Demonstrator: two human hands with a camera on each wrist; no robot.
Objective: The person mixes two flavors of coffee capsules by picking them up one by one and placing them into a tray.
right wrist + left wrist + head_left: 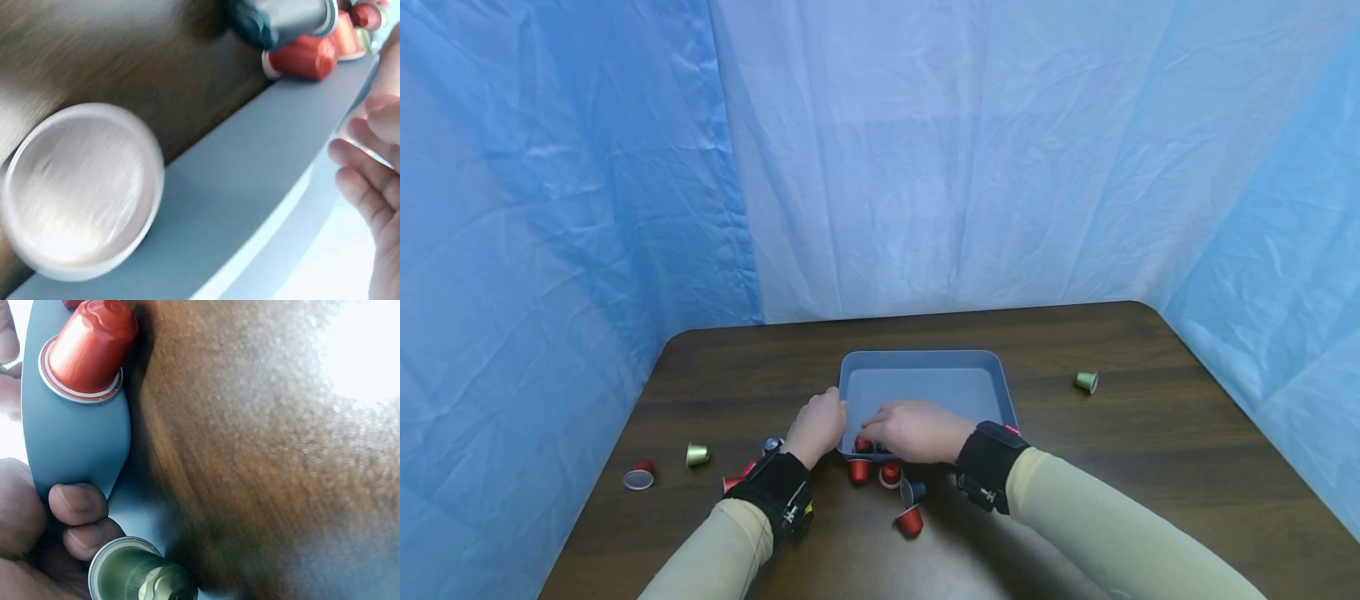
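A blue-grey tray (pixel 925 387) lies on the table. At its left side my left hand (pixel 820 423) grips the rim, two fingertips (pixel 80 503) curled against the outer wall near a corner. My right hand (pixel 917 429) hovers over the near part of the tray, palm down, its loosely bent fingers (pixel 362 181) holding nothing in the right wrist view. Beneath those fingers sits a red coffee capsule (pixel 863 445) inside the tray, beside a partly hidden dark one. Just outside the near wall are two red capsules, one upside down (pixel 859 472), and a dark blue capsule (pixel 912 492).
Another red capsule (pixel 910 522) lies nearer the front. Left of the tray are a green capsule (pixel 697 455), a red capsule (pixel 640 475) and several partly covered by the left arm. A green capsule (pixel 1086 382) lies far right. Blue curtains (pixel 955 167) hang around the table.
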